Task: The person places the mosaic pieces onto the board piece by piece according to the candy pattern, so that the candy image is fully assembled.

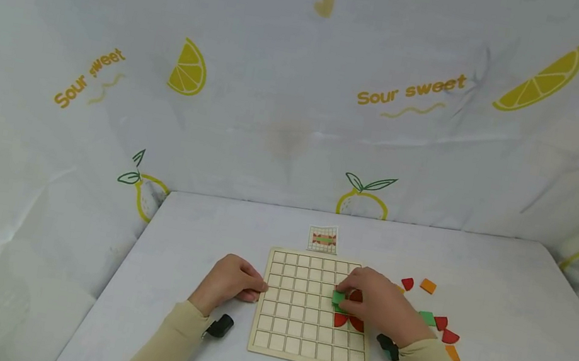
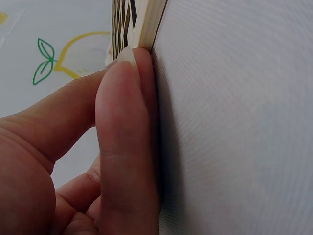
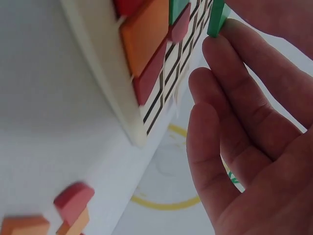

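Note:
A light wooden grid board lies flat on the table. At its left edge my left hand holds the rim with thumb and fingertips, seen close up in the left wrist view. My right hand is over the board's right side, pinching a green square tile between thumb and fingers. Red quarter-round tiles sit in the grid just below it. In the right wrist view an orange tile lies on the board between red ones, partly hidden from the head by my right hand.
Beyond the board stands a small pattern card with a red, green and orange design. Loose tiles lie scattered on the right, among them a green one, a red one and an orange one. A lemon-print cloth hangs behind.

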{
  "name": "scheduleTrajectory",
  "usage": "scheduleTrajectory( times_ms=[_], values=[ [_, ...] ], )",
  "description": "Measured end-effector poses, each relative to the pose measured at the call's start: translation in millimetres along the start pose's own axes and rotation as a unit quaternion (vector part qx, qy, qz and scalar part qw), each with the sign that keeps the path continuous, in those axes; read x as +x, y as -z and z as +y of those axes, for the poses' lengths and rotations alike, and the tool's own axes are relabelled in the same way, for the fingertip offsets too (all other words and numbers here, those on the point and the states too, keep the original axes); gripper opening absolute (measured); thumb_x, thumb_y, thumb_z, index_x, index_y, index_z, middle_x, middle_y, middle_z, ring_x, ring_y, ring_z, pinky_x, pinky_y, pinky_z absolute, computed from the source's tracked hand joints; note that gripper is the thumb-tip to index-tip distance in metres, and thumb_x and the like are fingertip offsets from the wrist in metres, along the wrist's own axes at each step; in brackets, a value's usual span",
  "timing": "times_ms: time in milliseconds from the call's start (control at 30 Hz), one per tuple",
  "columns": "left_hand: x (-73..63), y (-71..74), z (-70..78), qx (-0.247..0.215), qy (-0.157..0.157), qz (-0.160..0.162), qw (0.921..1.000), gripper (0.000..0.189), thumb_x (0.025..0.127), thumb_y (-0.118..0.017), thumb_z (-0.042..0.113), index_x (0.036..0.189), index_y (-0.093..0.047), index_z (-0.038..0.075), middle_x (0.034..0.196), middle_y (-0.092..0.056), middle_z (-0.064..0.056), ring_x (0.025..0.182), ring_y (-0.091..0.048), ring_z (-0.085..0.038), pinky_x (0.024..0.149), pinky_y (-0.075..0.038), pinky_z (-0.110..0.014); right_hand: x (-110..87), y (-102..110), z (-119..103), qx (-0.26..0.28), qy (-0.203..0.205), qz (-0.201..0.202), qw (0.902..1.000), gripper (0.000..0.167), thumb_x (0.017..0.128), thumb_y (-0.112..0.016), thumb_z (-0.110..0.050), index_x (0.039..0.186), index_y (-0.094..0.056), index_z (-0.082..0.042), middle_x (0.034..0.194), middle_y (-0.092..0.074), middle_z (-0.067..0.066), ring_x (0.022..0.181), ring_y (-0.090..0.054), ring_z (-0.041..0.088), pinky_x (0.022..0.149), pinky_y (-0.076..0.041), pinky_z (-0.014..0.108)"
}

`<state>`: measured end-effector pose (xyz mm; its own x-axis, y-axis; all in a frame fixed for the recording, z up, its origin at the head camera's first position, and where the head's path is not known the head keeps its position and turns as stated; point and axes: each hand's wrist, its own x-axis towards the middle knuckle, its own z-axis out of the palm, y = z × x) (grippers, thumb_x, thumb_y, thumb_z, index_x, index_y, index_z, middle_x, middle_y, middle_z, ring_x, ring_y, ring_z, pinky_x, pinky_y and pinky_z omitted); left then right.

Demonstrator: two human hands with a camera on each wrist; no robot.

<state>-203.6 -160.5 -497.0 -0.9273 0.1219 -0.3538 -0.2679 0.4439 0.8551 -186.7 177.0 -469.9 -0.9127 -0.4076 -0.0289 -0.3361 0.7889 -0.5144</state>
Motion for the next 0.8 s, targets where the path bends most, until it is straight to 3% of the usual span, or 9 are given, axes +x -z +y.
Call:
scheduleTrajectory(
  times_ms=[300, 800],
  values=[
    [0.3, 0.3, 0.1, 0.003, 0.002, 0.0, 1.0, 0.021, 0.085, -0.093, 0.02, 0.094, -0.08, 0.006, 0.078, -0.079, -0.005, 0.065, -0.073, -0.008, 0.065, -0.065, -0.024, 3.1, -15, -8, -0.034, 0.039, -0.004, 0.9987, 0.015, 0.092, -0.088, -0.023, 0.106, -0.081, -0.024, 0.102, -0.067, -0.016, 0.097, -0.061, 0.007, 0.088, -0.06, 0.031],
    [0.9, 0.2, -0.7, 0.0, 0.004, 0.002, 1.0, 0.023, 0.085, -0.094, 0.019, 0.095, -0.079, 0.005, 0.079, -0.079, -0.006, 0.064, -0.073, -0.009, 0.065, -0.064, -0.024, 6.3, -24, -7, -0.057, 0.048, 0.005, 0.9972, 0.017, 0.09, -0.09, -0.023, 0.105, -0.082, -0.022, 0.103, -0.067, -0.015, 0.1, -0.062, 0.008, 0.091, -0.061, 0.033]
  ],
)
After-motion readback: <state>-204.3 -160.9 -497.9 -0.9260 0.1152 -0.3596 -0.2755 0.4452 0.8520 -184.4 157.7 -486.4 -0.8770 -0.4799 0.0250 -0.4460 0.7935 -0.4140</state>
